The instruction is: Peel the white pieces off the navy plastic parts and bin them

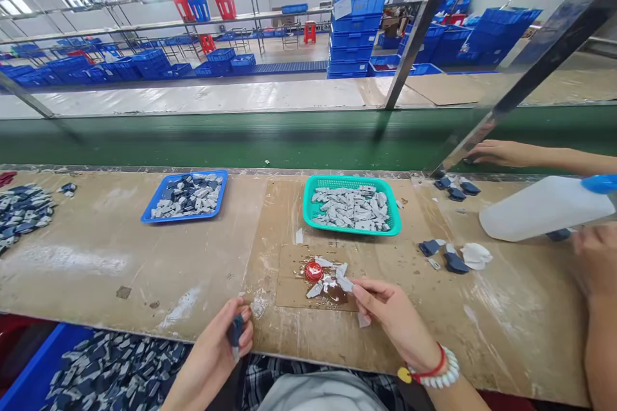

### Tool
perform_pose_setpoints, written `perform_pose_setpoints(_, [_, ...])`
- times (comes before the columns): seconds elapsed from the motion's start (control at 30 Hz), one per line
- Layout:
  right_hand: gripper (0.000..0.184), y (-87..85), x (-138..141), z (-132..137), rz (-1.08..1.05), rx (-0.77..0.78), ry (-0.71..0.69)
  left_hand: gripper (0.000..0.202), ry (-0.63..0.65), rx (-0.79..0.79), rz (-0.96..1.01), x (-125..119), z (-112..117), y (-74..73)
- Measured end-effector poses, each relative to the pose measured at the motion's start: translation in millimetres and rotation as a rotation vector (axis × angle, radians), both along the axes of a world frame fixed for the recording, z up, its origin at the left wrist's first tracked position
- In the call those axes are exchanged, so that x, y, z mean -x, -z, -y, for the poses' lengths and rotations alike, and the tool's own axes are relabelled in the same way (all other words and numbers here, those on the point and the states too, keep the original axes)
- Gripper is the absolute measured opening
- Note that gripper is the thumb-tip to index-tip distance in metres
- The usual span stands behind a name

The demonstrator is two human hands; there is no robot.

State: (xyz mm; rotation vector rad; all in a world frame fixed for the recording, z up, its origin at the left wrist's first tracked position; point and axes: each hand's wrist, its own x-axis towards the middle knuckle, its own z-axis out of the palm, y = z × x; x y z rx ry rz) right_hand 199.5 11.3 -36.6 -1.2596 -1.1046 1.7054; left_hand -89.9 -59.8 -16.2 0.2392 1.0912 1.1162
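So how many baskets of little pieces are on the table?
2: a blue basket left of the middle and a green basket in the middle. None looks hidden.

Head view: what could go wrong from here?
1. The right hand works at loose pale grey plastic pieces lying around a brown wet patch beside the small red round cap; fingers or pieces may get smeared.
2. The left hand holds a small dark blue plastic part at the brown worktable near edge; a slip could drop it off the table, perhaps into the blue plastic bin.
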Motion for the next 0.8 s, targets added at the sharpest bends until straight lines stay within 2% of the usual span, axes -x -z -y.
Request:
perform_pose_setpoints(0.1, [0.049, -4.5, 2.4, 1.4, -0.131, 0.118, 0.028, 0.039, 0.066, -0.069, -0.109, 2.0, 7.1, -5.8])
perform_pose_setpoints(0.2, [0.044, -10.2, 6.2, 4.6, -0.141, 0.086, 0.055, 0.048, 0.122, -0.181, -0.241, -1.1, -1.7, -12.9])
perform_pose_setpoints(0.37, [0.023, -30.2, 14.8, 9.0, -0.097, -0.225, 0.071, 0.034, 0.208, -0.422, -0.345, -30.6, -23.9, -22.0])
perform_pose_setpoints(0.5, [0.015, -51.4, 23.0, 15.4, 0.027, -0.517, 0.098, 0.022, 0.245, -0.596, -0.414, -63.5, -30.0, -26.3])
perform_pose_setpoints(0.63, [0.017, -63.3, 29.7, 21.1, 0.209, -0.773, 0.099, 0.025, 0.280, -0.602, -0.419, -86.3, -27.0, -26.1])
perform_pose_setpoints(0.8, [0.023, -63.7, 30.0, 21.9, 0.281, -0.901, 0.072, 0.038, 0.318, -0.594, -0.445, -97.2, -27.0, -25.3])
